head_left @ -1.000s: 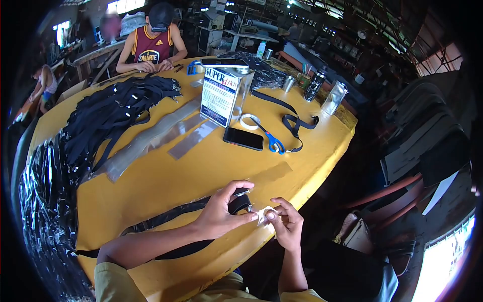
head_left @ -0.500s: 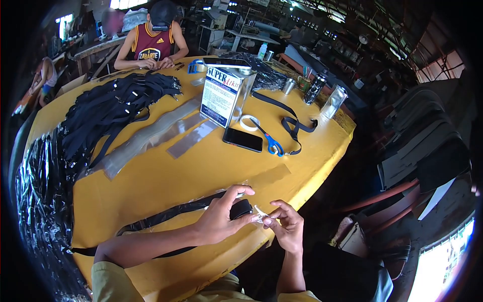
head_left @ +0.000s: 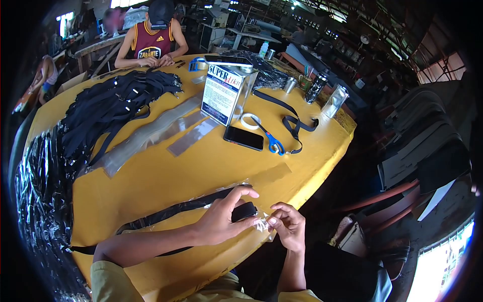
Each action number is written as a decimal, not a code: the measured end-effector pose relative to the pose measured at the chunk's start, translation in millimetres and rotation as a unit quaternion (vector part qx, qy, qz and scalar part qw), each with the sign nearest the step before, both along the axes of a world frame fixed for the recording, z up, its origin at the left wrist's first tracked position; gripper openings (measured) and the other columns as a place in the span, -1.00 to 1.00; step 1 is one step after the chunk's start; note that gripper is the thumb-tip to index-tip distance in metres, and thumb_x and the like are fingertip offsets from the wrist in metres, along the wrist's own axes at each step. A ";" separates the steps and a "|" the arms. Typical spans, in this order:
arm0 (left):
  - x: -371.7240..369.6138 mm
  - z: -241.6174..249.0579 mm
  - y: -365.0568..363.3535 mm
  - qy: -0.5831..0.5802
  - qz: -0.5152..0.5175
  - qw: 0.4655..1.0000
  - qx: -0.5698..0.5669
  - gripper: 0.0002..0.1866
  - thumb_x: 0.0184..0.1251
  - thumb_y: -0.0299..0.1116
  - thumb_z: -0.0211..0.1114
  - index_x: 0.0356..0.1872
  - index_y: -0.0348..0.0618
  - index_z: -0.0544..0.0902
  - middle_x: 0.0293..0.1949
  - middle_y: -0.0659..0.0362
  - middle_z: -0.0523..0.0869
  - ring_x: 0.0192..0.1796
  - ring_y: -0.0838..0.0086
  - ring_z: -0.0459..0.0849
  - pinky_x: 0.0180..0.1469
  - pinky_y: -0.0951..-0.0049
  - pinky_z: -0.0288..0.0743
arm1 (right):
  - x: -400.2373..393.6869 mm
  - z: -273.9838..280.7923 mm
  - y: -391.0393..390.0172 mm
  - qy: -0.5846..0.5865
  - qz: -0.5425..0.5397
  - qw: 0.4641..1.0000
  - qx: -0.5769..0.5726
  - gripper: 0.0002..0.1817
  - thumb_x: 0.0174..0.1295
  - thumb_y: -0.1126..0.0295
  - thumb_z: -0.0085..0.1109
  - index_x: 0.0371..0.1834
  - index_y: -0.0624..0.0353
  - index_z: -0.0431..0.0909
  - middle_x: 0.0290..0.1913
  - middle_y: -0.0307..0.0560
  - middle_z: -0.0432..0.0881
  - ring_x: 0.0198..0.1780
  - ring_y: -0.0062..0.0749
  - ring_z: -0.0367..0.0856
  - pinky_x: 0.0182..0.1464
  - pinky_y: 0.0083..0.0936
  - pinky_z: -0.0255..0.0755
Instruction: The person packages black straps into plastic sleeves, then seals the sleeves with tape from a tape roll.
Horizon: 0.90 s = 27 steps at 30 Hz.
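Observation:
My left hand (head_left: 221, 221) is closed around a folded black strap (head_left: 244, 212), with its index finger arched above it. At the strap's end is a crumpled piece of clear plastic (head_left: 261, 225), pinched between the thumb and fingers of my right hand (head_left: 288, 227). The left thumb touches this plastic as well. Under and beyond my left forearm, another length of black strap in clear film (head_left: 173, 210) lies along the yellow table (head_left: 126, 194). What the left palm covers is hidden.
Mid-table are a contact cement can (head_left: 221, 95), phone (head_left: 243, 138), tape roll (head_left: 249, 121), blue-handled scissors (head_left: 274, 143) and clear plastic strips (head_left: 193, 136). Black straps (head_left: 118, 100) are heaped left, above plastic-wrapped bundles (head_left: 43, 186). A co-worker (head_left: 153, 43) sits at the far side.
My right hand has shifted slightly, still pinching the plastic, which now spreads a little more and hangs lower. The left hand has moved slightly right with the strap.

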<state>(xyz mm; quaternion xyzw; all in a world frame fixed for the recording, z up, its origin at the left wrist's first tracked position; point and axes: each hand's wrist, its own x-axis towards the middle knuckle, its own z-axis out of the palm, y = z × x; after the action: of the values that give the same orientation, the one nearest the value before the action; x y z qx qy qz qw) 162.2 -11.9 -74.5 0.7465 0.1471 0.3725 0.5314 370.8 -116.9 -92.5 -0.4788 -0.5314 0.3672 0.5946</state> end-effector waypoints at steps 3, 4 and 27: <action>0.3 -0.7 -0.3 0.001 0.005 1.000 0.011 -0.46 0.40 -0.35 0.46 0.26 -0.19 0.38 -0.33 0.06 0.72 -0.23 0.35 0.76 -0.09 0.32 0.55 | 0.0 1.3 -0.2 -0.013 0.001 1.000 0.006 -0.67 0.39 0.57 0.31 0.19 0.35 0.57 -0.36 -0.14 0.70 -0.36 -0.60 0.65 -0.28 -0.63 0.56; 0.0 0.0 -0.3 0.002 0.006 1.000 0.014 -0.47 0.40 -0.35 0.46 0.26 -0.19 0.38 -0.37 0.07 0.71 -0.25 0.35 0.76 -0.11 0.32 0.54 | 0.1 1.4 -0.5 -0.023 -0.001 1.000 0.004 -0.68 0.40 0.57 0.30 0.19 0.34 0.57 -0.37 -0.14 0.70 -0.37 -0.60 0.65 -0.30 -0.63 0.56; -5.5 6.5 -4.9 0.024 0.007 1.000 0.009 -0.46 0.40 -0.44 0.46 0.29 -0.20 0.40 -0.01 0.16 0.59 -0.08 0.61 0.58 0.02 0.43 0.51 | -3.5 -6.1 9.8 0.148 0.013 0.989 -0.010 -0.44 0.15 0.72 0.47 0.24 0.37 0.50 -0.30 0.04 0.79 -0.26 -0.40 0.80 -0.16 -0.51 0.69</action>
<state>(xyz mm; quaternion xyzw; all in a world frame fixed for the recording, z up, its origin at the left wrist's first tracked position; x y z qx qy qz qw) 156.7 -16.7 -68.0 0.7589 0.1613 0.3593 0.5187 367.3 -107.2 -98.6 -0.4180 -0.4398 0.4471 0.6573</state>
